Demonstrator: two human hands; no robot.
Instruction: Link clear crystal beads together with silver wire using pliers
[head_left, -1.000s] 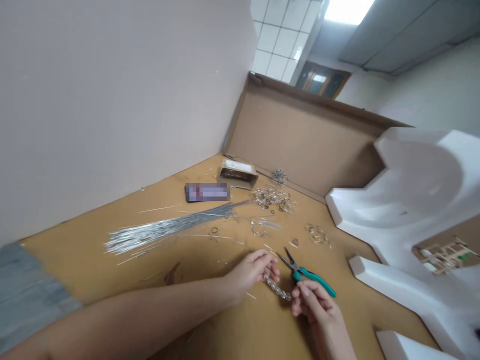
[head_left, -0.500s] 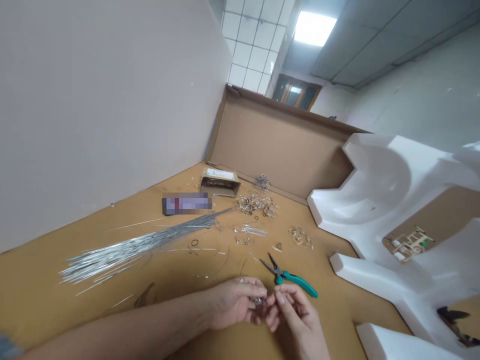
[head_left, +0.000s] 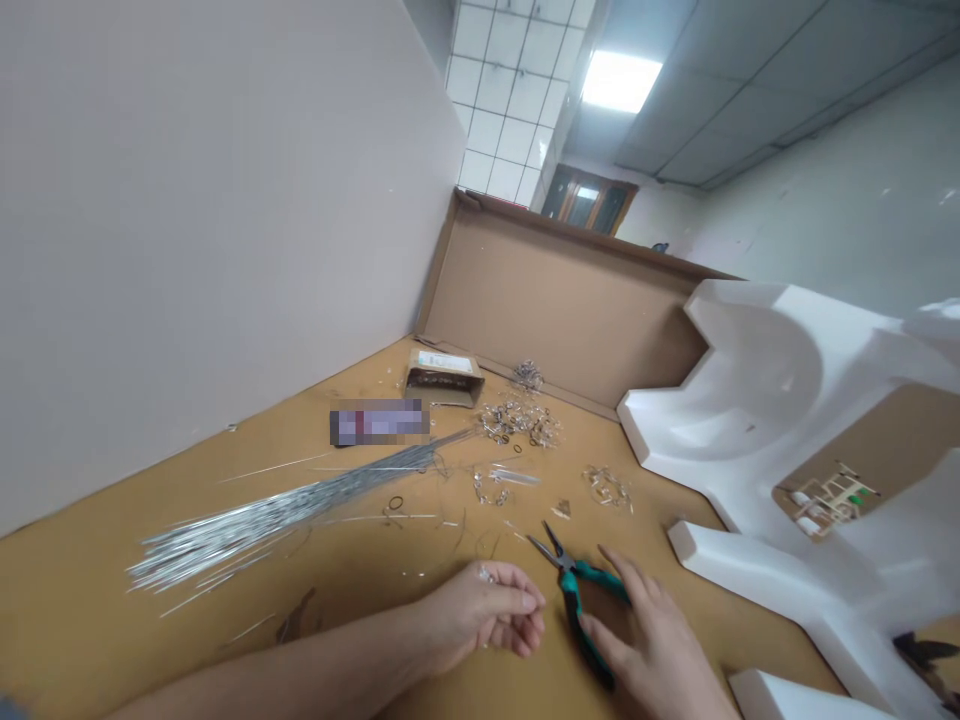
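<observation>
My right hand [head_left: 656,635] is around long-nose pliers [head_left: 566,570] with green and black handles, its thumb at the lower handle and its fingers by the upper one. The handles are spread and the jaws slightly apart. To the left, my left hand [head_left: 499,610] is closed, thumb against curled fingers; what lies inside is hidden. A small shiny piece shows at its fingers. Beyond the hands lie a curved string of clear beads [head_left: 491,490], a loose bead loop [head_left: 609,488] and a few small pieces [head_left: 561,509].
A bundle of thin silvery wires [head_left: 277,510] stretches across the left. Behind it are a blurred purple pack [head_left: 381,422], an open small carton [head_left: 444,380] and a heap of beads and rings [head_left: 519,420]. White foam packaging [head_left: 720,540] borders the right; a cardboard wall [head_left: 562,290] stands behind.
My right hand has left my left hand and moved right to the pliers, whose handles have spread apart. The clear beaded piece between my hands no longer shows.
</observation>
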